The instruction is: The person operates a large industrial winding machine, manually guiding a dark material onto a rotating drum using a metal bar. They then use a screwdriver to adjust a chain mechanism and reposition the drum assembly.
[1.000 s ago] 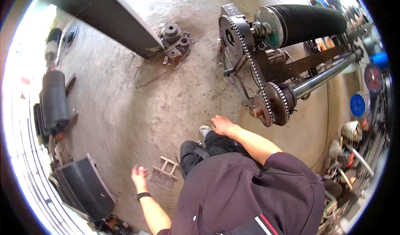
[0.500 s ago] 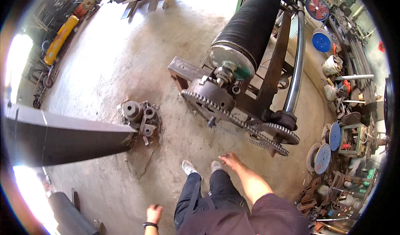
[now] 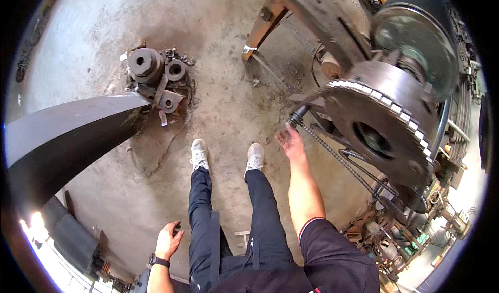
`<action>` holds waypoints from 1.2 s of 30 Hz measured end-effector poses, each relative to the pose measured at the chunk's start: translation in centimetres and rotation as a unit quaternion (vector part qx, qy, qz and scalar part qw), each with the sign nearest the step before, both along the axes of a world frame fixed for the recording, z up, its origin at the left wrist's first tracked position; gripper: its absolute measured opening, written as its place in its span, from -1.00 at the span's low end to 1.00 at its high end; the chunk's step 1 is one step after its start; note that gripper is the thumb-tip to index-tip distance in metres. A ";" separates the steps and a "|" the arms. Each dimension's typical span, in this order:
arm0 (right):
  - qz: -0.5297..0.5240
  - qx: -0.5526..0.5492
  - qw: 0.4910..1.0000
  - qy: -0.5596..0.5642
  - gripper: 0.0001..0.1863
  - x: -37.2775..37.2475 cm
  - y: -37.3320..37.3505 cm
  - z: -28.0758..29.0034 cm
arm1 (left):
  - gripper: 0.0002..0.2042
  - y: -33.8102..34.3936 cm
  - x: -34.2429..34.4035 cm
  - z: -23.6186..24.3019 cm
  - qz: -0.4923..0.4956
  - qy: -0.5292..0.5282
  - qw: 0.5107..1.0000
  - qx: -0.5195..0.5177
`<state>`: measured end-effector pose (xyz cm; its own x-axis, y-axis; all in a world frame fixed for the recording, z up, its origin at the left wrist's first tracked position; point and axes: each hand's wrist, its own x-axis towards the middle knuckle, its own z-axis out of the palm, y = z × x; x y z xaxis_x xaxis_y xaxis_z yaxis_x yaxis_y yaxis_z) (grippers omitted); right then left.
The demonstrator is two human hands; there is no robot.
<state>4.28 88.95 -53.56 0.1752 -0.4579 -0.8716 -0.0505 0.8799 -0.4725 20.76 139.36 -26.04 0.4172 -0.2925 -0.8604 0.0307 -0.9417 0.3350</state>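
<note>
Right hand hovering at the ridged roller beside a drive chain

Right of the frame's centre, a dark ridged roller (image 3: 297,116) is jutting out beside a chain (image 3: 332,150) that is slanting down towards the lower right. The right hand (image 3: 292,141) is hovering just below the roller's near end; its fingers are looking partly curled but are blurring, so I cannot tell whether they are touching or pinching anything. At lower left, the left hand (image 3: 167,241) is hanging empty beside the trouser leg, its fingers loosely bent and its thumb standing apart, a dark band (image 3: 160,262) circling the wrist.

The roller is looking like solid metal: probably heavy for its size, stiff, hardly fragile, and perhaps slick with grease. Its projecting end is offering the best hold, away from the links. The chain is likely weighty too, flexing link by link but resisting sideways bending.

At right, a broad dark sprocket (image 3: 364,111) is showing a matte brown face, an oval-looking opening and a bright toothed rim. Behind it, a smooth silvery hub (image 3: 384,77) is gleaming. At upper centre, a rust-brown stand (image 3: 267,20) is resting on rough, stained concrete floor (image 3: 223,100); at upper left, thick-walled, dull metal rings (image 3: 147,67) are lying in a pile.
</note>
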 end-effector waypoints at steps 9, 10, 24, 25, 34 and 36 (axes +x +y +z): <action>-0.027 0.038 0.981 -0.190 -0.72 -0.3 -4.7 -3.3 | -0.59 13.4 3.7 -11.5 0.306 0.097 0.939 0.124; 0.004 0.031 0.982 -0.186 -0.72 0.7 -4.2 -3.1 | -0.60 13.8 3.6 -11.3 0.314 0.104 0.934 0.132; -0.056 -0.181 0.979 0.070 -0.76 -0.1 0.8 2.5 | -0.61 3.9 8.3 -17.0 0.144 0.114 0.978 0.098; -0.105 -0.114 0.987 0.034 -0.73 -3.0 0.3 1.2 | -0.56 1.8 9.0 -18.9 0.047 0.062 0.995 0.055; -0.340 -0.005 0.913 -0.227 -0.49 2.0 -3.8 -2.7 | -0.01 -40.4 7.2 -22.5 -0.066 0.044 0.869 -0.488; -0.286 -0.030 0.921 -0.262 -0.48 1.9 -3.9 -2.6 | -0.15 -45.6 5.6 -22.2 -0.070 0.053 0.878 -0.471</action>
